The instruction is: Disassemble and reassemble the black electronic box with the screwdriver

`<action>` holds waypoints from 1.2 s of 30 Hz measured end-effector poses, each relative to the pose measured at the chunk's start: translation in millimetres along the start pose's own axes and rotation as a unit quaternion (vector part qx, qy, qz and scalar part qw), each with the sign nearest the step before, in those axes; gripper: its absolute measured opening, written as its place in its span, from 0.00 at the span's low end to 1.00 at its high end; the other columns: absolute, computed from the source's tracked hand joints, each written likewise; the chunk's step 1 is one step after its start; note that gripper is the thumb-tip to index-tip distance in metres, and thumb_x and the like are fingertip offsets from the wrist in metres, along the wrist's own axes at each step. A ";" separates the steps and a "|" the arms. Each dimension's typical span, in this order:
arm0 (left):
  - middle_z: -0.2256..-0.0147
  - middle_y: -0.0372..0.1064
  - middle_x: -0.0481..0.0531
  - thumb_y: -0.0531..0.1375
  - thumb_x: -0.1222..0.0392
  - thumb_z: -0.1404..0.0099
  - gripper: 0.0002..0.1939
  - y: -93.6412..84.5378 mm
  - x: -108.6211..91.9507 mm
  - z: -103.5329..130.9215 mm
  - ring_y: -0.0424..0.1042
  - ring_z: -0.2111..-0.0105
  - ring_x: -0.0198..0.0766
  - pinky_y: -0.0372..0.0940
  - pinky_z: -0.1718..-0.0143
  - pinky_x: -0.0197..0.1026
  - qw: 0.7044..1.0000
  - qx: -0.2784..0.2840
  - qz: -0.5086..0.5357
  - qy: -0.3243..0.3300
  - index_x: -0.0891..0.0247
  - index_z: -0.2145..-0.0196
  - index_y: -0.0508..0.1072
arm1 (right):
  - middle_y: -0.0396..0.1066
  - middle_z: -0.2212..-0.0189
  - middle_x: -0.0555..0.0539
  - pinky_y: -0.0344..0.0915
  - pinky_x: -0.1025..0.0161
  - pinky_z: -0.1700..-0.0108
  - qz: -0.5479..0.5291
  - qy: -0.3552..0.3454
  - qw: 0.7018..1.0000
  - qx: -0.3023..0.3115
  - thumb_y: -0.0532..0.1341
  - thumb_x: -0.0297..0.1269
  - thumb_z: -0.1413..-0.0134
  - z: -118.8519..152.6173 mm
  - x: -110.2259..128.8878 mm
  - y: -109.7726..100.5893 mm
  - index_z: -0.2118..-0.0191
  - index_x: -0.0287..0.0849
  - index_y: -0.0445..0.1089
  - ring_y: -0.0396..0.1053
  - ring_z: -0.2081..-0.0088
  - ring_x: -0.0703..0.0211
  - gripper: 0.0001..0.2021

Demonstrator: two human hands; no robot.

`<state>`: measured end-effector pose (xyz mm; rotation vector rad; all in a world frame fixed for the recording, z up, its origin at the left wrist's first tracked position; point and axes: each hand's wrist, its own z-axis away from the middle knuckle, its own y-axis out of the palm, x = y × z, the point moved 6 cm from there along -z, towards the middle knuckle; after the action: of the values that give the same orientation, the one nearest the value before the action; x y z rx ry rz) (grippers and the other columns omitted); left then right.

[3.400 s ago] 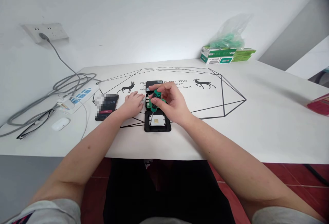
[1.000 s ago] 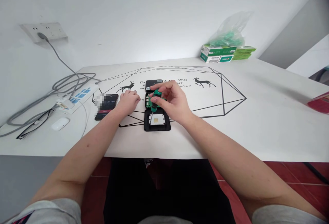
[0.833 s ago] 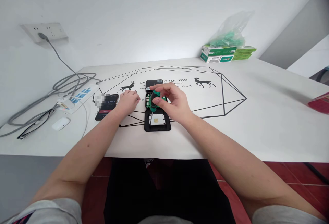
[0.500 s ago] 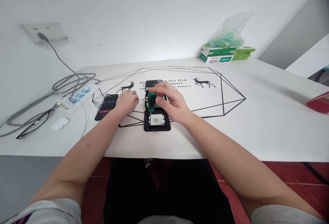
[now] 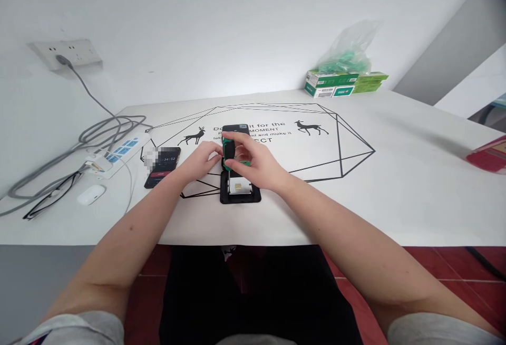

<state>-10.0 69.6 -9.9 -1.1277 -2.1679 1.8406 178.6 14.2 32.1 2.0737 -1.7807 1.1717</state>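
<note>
Between the thumb and fingers of my right hand (image 5: 259, 163) is a green and black screwdriver (image 5: 229, 149), its handle upright and its tip hidden. Below it lies an opened black electronic device (image 5: 224, 198). A silver panel with a small gold square (image 5: 238, 187) fills its near part; a green circuit board shows only in slivers behind my right hand. Bent fingers of my left hand (image 5: 203, 161) come together at the device's left edge, beside the screwdriver; what they pinch, if anything, is hidden. Just beyond the right hand lies a flat black piece (image 5: 233, 127) with a pale label.
On the left are a phone (image 5: 163, 166) with its screen lit, a white earbud case (image 5: 91, 194), glasses (image 5: 51, 197) and a power strip (image 5: 124, 150) with coiled grey cable. Green and white boxes (image 5: 332, 85) under a plastic bag stand at the back right. A red object (image 5: 488, 155) lies at far right.
My left hand has moved right, up to the device's edge, with its fingers bent in. My right hand has shifted slightly left and stays on the screwdriver.
</note>
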 end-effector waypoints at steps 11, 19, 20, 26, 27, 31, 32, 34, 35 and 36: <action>0.51 0.79 0.54 0.57 0.53 0.24 0.08 5.7 -29.1 9.4 0.75 0.47 0.50 0.70 0.38 0.58 0.987 0.085 0.130 0.038 0.55 0.57 0.75 | 0.72 0.47 0.44 0.82 0.52 0.59 0.016 0.054 0.982 -0.181 0.66 0.48 0.31 -1.0 -37.8 -34.5 0.29 0.59 0.60 0.76 0.59 0.54 0.30; 0.53 0.78 0.55 0.57 0.53 0.24 0.07 4.2 -40.4 10.3 0.74 0.47 0.50 0.70 0.40 0.57 0.985 0.089 0.131 0.064 0.55 0.61 0.72 | 0.72 0.46 0.44 0.83 0.48 0.55 0.024 0.053 0.984 -0.168 0.65 0.49 0.30 0.0 -29.3 -31.2 0.28 0.59 0.60 0.76 0.56 0.51 0.29; 0.53 0.78 0.55 0.57 0.54 0.24 0.07 4.6 -41.0 10.3 0.74 0.47 0.50 0.70 0.40 0.57 0.985 0.090 0.132 0.064 0.55 0.61 0.72 | 0.72 0.46 0.44 0.83 0.48 0.55 0.027 0.053 0.984 -0.167 0.65 0.48 0.30 -0.1 -28.8 -31.2 0.28 0.59 0.60 0.76 0.55 0.51 0.29; 0.52 0.78 0.54 0.56 0.56 0.23 0.08 6.5 -47.0 11.9 0.73 0.46 0.50 0.69 0.39 0.57 0.983 0.098 0.133 0.075 0.55 0.62 0.70 | 0.74 0.47 0.43 0.83 0.49 0.55 0.035 0.050 0.986 -0.154 0.65 0.47 0.30 -0.6 -25.5 -30.1 0.28 0.56 0.61 0.76 0.55 0.52 0.29; 0.52 0.78 0.54 0.56 0.57 0.23 0.08 6.8 -48.3 12.4 0.73 0.46 0.50 0.69 0.39 0.57 0.983 0.098 0.132 0.076 0.55 0.63 0.70 | 0.74 0.46 0.43 0.82 0.49 0.54 0.034 0.046 0.987 -0.149 0.65 0.46 0.30 -0.7 -24.7 -29.8 0.28 0.56 0.61 0.76 0.55 0.52 0.29; 0.53 0.77 0.54 0.55 0.60 0.23 0.08 8.7 -54.1 14.1 0.72 0.45 0.49 0.69 0.39 0.57 0.984 0.108 0.123 0.075 0.55 0.64 0.69 | 0.75 0.46 0.43 0.82 0.51 0.55 0.026 0.027 0.992 -0.117 0.64 0.44 0.30 -1.0 -22.1 -27.4 0.28 0.55 0.61 0.76 0.56 0.53 0.28; 0.53 0.77 0.54 0.56 0.61 0.24 0.08 9.4 -55.9 14.5 0.72 0.45 0.50 0.69 0.38 0.57 0.983 0.112 0.122 0.076 0.55 0.64 0.69 | 0.75 0.45 0.43 0.82 0.51 0.55 0.024 0.024 0.993 -0.109 0.63 0.44 0.29 -1.1 -21.8 -27.0 0.28 0.55 0.61 0.76 0.56 0.53 0.28; 0.52 0.77 0.54 0.56 0.63 0.25 0.07 10.7 -59.4 15.1 0.73 0.45 0.50 0.69 0.37 0.59 0.983 0.117 0.120 0.081 0.55 0.64 0.69 | 0.75 0.45 0.42 0.82 0.50 0.55 0.020 0.021 0.995 -0.094 0.62 0.45 0.28 -1.3 -21.4 -26.4 0.27 0.56 0.60 0.77 0.55 0.52 0.28; 0.51 0.78 0.55 0.57 0.63 0.25 0.07 11.3 -60.9 15.3 0.73 0.45 0.50 0.68 0.37 0.60 0.982 0.119 0.118 0.084 0.55 0.64 0.70 | 0.75 0.44 0.42 0.82 0.50 0.55 0.017 0.022 0.996 -0.084 0.62 0.46 0.28 -1.6 -21.4 -25.8 0.26 0.56 0.59 0.77 0.55 0.52 0.29; 0.51 0.78 0.55 0.57 0.64 0.26 0.07 11.8 -62.0 15.4 0.73 0.45 0.50 0.68 0.36 0.61 0.982 0.119 0.117 0.087 0.55 0.64 0.70 | 0.75 0.44 0.42 0.82 0.50 0.54 0.014 0.022 0.997 -0.075 0.62 0.47 0.27 -1.9 -21.3 -25.2 0.26 0.56 0.59 0.78 0.54 0.52 0.29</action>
<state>32.8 21.6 -0.7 -1.4741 -1.7304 1.9419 200.7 38.5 28.5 1.9300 -1.8231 1.0481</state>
